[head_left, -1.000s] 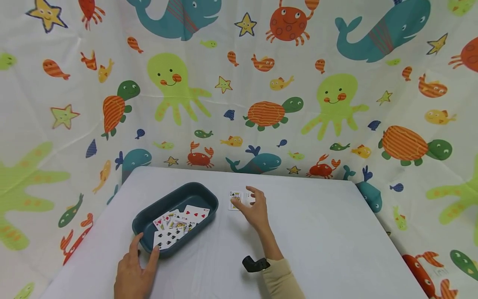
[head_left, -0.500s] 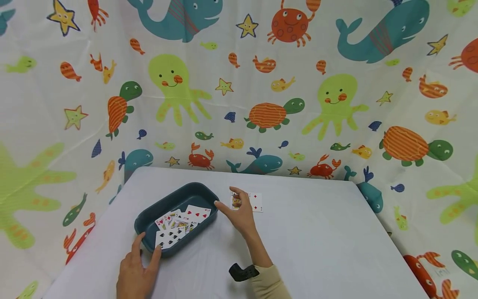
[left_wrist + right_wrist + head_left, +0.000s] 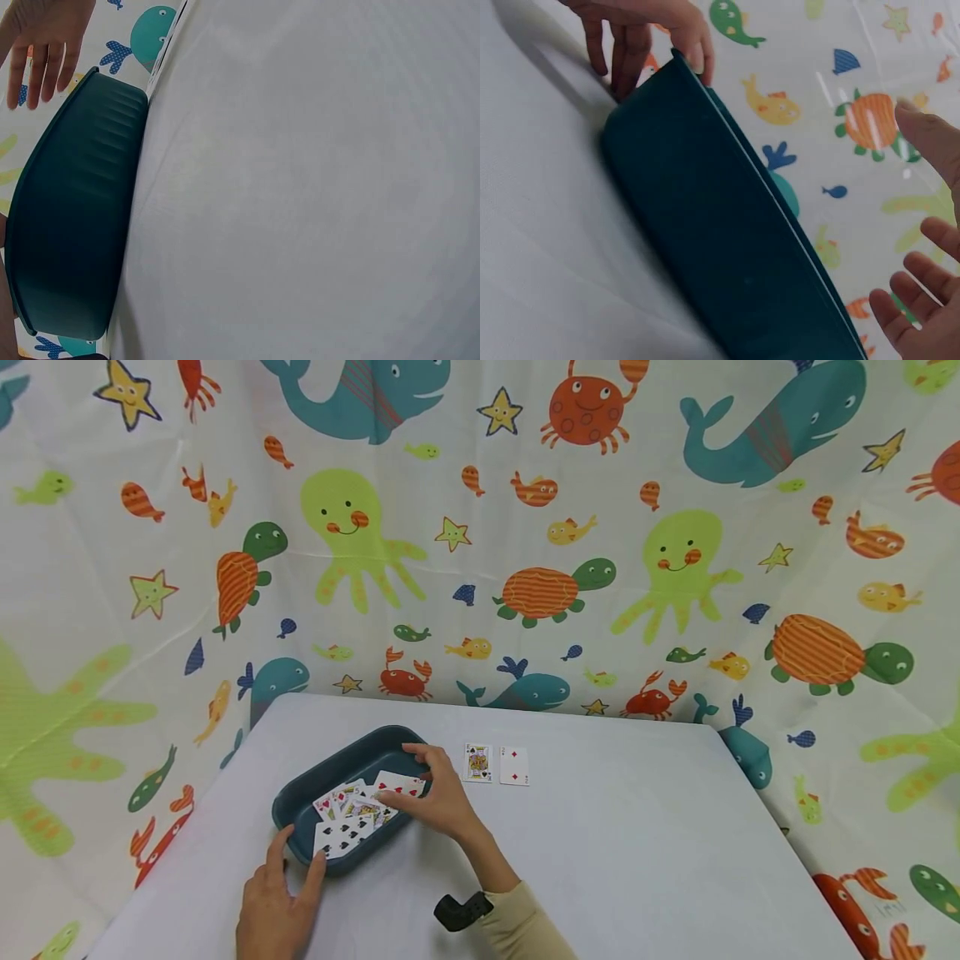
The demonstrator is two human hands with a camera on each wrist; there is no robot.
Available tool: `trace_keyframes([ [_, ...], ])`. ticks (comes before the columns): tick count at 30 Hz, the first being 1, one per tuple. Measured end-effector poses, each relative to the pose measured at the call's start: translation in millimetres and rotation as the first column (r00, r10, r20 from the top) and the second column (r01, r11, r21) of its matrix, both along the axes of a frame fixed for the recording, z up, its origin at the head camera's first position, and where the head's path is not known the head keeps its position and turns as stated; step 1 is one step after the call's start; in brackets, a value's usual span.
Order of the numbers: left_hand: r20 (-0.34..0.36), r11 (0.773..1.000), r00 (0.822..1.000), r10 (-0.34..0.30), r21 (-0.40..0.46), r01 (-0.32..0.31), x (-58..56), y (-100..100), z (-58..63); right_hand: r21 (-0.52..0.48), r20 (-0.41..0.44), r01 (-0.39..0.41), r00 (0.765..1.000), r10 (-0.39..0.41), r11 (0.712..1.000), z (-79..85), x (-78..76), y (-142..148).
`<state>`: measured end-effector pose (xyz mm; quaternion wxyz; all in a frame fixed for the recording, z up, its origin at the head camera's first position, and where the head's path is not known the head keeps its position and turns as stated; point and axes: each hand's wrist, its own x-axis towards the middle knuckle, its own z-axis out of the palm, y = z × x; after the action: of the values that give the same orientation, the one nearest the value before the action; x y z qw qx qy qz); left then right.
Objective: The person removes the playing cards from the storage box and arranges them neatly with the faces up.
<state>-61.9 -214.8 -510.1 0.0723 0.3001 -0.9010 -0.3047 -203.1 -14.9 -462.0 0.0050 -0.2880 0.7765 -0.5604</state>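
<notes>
A dark teal plastic tray (image 3: 341, 770) stands on the left part of the table with several loose playing cards (image 3: 341, 837) in it. My left hand (image 3: 276, 906) holds the tray's near end; in the right wrist view its thumb lies over the rim and its fingers run down the outside. Above the tray's right side is my right hand (image 3: 442, 802), thumb and fingers spread apart, partly covering a card with red hearts (image 3: 400, 782). No card shows between its fingers. In the right wrist view this right hand (image 3: 930, 292) hovers beside the tray wall (image 3: 697, 195).
Right of the tray, a king of spades (image 3: 478, 763) and a diamond card (image 3: 514, 766) lie face up side by side. The white tabletop (image 3: 637, 827) extends to the right. A cloth printed with sea animals (image 3: 465, 585) hangs behind the table.
My right hand has moved left, away from the two cards on the table, to above the tray. Both those cards are now uncovered. My left hand stays at the tray's end.
</notes>
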Motion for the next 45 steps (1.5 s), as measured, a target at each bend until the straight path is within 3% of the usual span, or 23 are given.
trace_keyframes([
  [7, -0.010, 1.000, 1.000, -0.009, -0.015, 0.009, 1.2, -1, -0.1, 0.085, 0.028, -0.128, 0.992, 0.126, 0.988, 2.6, -2.1, -18],
  [12, -0.036, 1.000, 0.999, -0.011, -0.026, 0.010, 2.8, -3, -1.2, 0.222, -0.003, -0.210, 0.976, 0.216, 0.952, 3.8, -6.4, -33],
  [18, -0.038, 1.000, 0.999, -0.023, -0.013, 0.022, 2.2, -5, -2.8, 0.452, -0.087, -0.272, 0.934, 0.346, 0.849, -0.5, -6.3, -53],
  [23, -0.057, 1.000, 0.998, -0.031, 0.000, 0.031, 2.8, -6, -4.2, 0.567, -0.065, -0.312, 0.906, 0.419, 0.762, -2.5, -4.8, -66],
  [30, -0.038, 1.000, 0.999, -0.026, 0.000, 0.026, 3.7, -5, -3.8, 0.656, 0.016, -0.342, 0.897, 0.441, 0.673, -2.2, -7.4, -81],
  [38, -0.050, 1.000, 0.999, -0.017, 0.000, 0.017, 3.4, -3, -2.2, 0.772, 0.030, -0.296, 0.901, 0.433, 0.563, -5.4, -10.9, -99],
  [45, -0.046, 1.000, 0.999, -0.012, -0.003, 0.012, 3.5, -2, -2.6, 0.867, 0.033, -0.236, 0.907, 0.420, 0.440, -2.5, -11.3, -109],
])
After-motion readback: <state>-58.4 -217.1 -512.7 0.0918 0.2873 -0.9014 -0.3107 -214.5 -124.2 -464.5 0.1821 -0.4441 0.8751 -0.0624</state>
